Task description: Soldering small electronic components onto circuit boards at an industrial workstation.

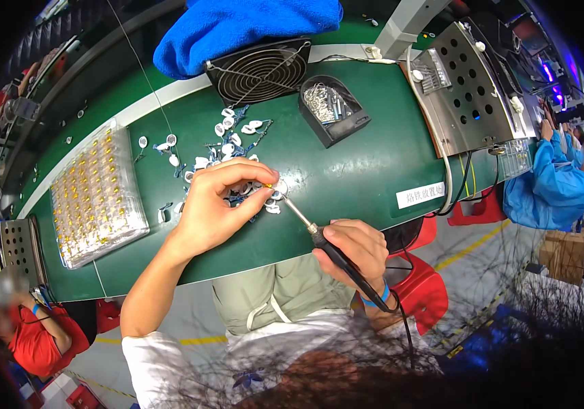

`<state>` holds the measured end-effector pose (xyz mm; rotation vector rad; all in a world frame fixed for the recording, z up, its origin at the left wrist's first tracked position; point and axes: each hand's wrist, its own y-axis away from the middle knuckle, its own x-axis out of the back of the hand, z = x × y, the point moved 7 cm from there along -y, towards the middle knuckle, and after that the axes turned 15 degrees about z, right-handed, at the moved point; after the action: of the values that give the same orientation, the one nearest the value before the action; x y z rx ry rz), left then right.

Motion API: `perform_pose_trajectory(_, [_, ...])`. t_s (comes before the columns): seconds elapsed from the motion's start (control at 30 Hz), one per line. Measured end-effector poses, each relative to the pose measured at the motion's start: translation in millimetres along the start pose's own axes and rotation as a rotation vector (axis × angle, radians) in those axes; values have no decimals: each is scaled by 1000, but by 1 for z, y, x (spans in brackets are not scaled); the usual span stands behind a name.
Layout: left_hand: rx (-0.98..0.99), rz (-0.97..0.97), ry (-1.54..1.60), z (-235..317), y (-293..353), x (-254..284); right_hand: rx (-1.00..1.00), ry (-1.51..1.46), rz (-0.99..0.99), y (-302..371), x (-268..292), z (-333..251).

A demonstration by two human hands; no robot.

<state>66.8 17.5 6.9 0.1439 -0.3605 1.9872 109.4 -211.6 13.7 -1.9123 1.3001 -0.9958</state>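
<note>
My right hand grips a soldering iron by its dark handle, the metal shaft slanting up and left. Its tip meets a small white part pinched between the thumb and fingers of my left hand. A bit of yellow shows at those fingertips; finer detail is too small to tell. Around and beneath my left hand lies a loose pile of small white oval parts with dark blue leads. My left fingers hide some of them.
A clear tray of yellow pieces lies left. At the back stand a black fan, a blue cloth and a dark bin of small metal parts. A perforated metal box stands right. Co-workers in red and blue sit either side.
</note>
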Motion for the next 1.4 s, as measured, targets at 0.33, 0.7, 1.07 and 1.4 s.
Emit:
perform_pose_trajectory(0.33, [-19, 14, -18, 2, -1, -1, 20, 18, -34, 0, -4, 0])
perform_pose_trajectory(0.7, [1, 30, -33, 2, -1, -1, 27, 21, -53, 2, -6, 1])
perform_pose_trajectory(1.07, [-44, 31, -50, 5, -2, -1, -9, 10, -34, 1, 0, 0])
perform_pose_trajectory(1.4, [-95, -14, -22, 10, -1, -3, -50, -46, 36, 5, 8, 6])
